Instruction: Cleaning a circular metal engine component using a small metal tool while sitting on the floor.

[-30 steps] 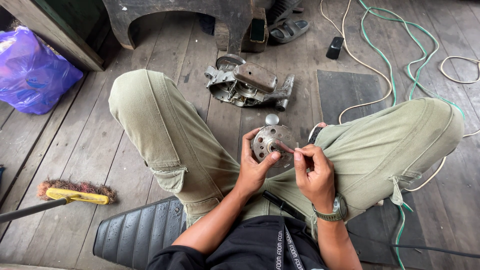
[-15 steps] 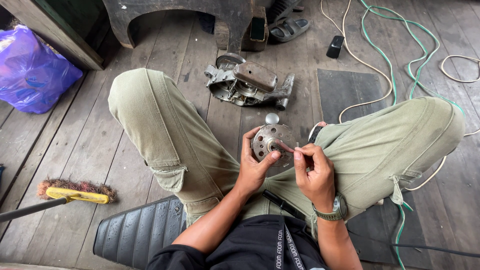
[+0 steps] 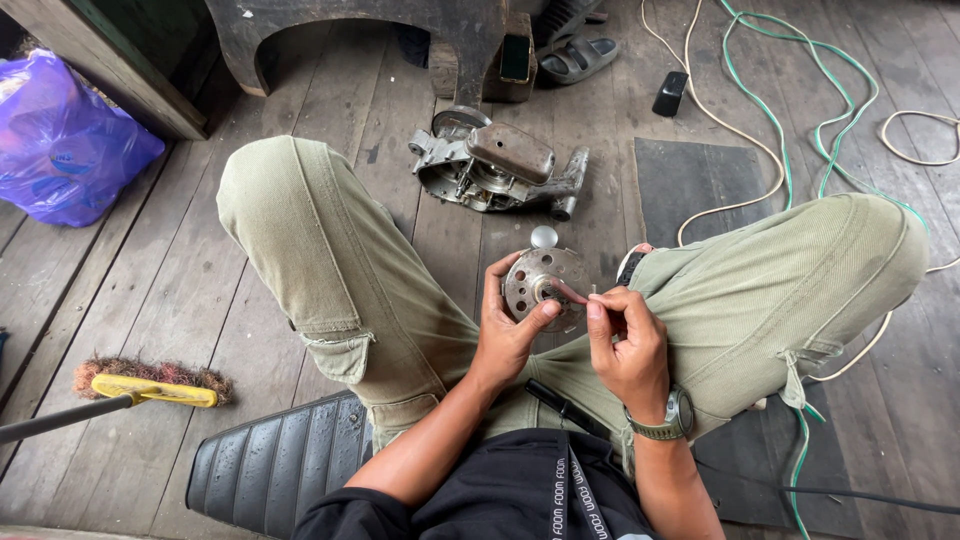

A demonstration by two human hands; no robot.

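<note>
Both bent inward, left hand (image 3: 508, 330) cradles metal disc (image 3: 543, 283).

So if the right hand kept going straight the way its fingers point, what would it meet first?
The right hand points up and left, pinching a small thin piece against the round metal disc held by the left hand. It would meet that disc's centre at once; depth is uncertain.

Counted in view: two hands, left hand (image 3: 508, 330) and right hand (image 3: 628, 350); one perforated metal disc (image 3: 540, 280); one engine casing (image 3: 497, 170); one purple plastic bag (image 3: 65, 145); one yellow-backed brush (image 3: 150, 383); one wristwatch (image 3: 668, 418); one pair of sandals (image 3: 575, 50); one green cable (image 3: 800, 100); one black ribbed seat (image 3: 270, 465).
</note>
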